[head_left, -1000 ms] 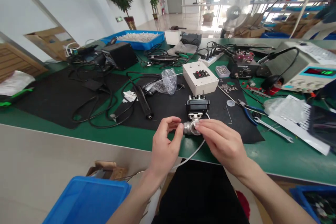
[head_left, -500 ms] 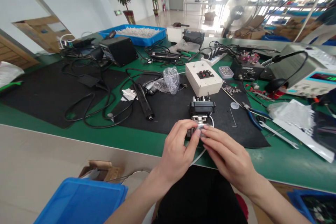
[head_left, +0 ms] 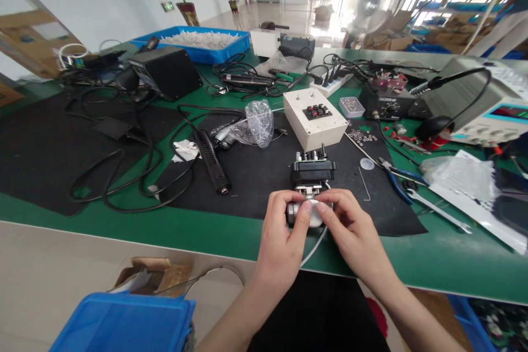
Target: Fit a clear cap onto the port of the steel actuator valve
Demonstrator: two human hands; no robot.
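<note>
A small valve with a silver metal body [head_left: 297, 212] and a black box-shaped top [head_left: 312, 170] stands on the black mat [head_left: 264, 170] near the front edge of the green bench. My left hand [head_left: 284, 236] grips the metal body from the left, thumb and fingers around it. My right hand [head_left: 350, 231] holds it from the right, fingertips pressed on the round near face. A white cable [head_left: 314, 246] runs from the valve down over the bench edge between my wrists.
Behind the valve sits a white control box [head_left: 314, 118] with red and black buttons. Blue-handled pliers [head_left: 394, 173] and a wrench [head_left: 438, 208] lie to the right, a black tool with cables [head_left: 211, 160] to the left. A blue bin [head_left: 124, 322] stands below the bench.
My left hand closed in from beside the valve and now grips its metal body. My right hand stayed on the near face. The view shifted slightly downward.
</note>
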